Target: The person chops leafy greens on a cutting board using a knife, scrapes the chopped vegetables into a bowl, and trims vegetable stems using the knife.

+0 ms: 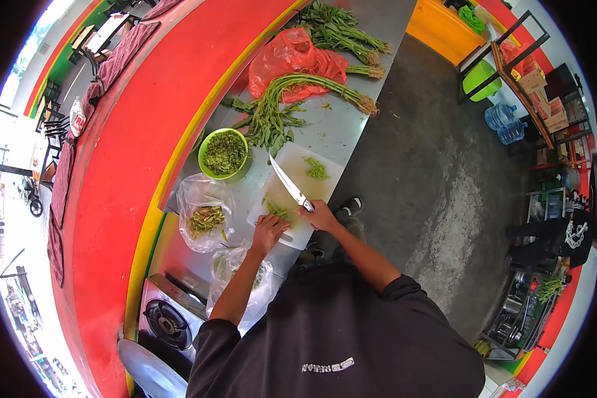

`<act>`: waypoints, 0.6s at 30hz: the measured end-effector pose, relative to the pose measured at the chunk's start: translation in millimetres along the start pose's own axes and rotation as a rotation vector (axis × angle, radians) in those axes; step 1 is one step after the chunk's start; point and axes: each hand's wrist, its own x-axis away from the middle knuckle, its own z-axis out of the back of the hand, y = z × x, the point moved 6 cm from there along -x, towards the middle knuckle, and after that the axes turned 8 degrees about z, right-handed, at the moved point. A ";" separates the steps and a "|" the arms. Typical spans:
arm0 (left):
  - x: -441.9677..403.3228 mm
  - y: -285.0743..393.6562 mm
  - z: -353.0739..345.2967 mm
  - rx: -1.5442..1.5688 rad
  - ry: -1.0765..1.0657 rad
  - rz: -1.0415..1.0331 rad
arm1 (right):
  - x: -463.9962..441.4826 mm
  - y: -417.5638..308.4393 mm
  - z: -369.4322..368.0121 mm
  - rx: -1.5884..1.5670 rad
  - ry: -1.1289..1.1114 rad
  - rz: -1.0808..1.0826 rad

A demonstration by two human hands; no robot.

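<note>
My right hand (321,216) grips the handle of a kitchen knife (289,180), its long blade slanting up and left across a white cutting board (300,159). On the lower part of the board my left hand (270,232) is closed over some green stalks (276,209), whose ends show past the fingertips. A small heap of chopped greens (316,168) lies at the board's upper right. Left of the board stands a green bowl (247,164) filled with cut leaves (224,153). Long leafy stems with roots (312,82) rest just above the board.
A red plastic bag (292,60) and more bundled greens (338,30) lie at the counter's far end. Clear bags (205,192) with plant scraps sit to the left, near a gas stove (167,323). A red wall (126,172) borders the counter. Water jugs (501,116) stand across the floor.
</note>
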 end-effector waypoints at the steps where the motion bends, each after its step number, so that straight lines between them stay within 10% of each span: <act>1: 0.7 -0.2 -0.5 -0.015 -0.005 -0.001 | -0.6 -0.4 0.0 -0.019 -0.005 0.010; 18: 6.7 0.2 -3.3 -0.034 0.097 0.079 | 13.2 -3.2 -26.8 0.293 -0.003 0.071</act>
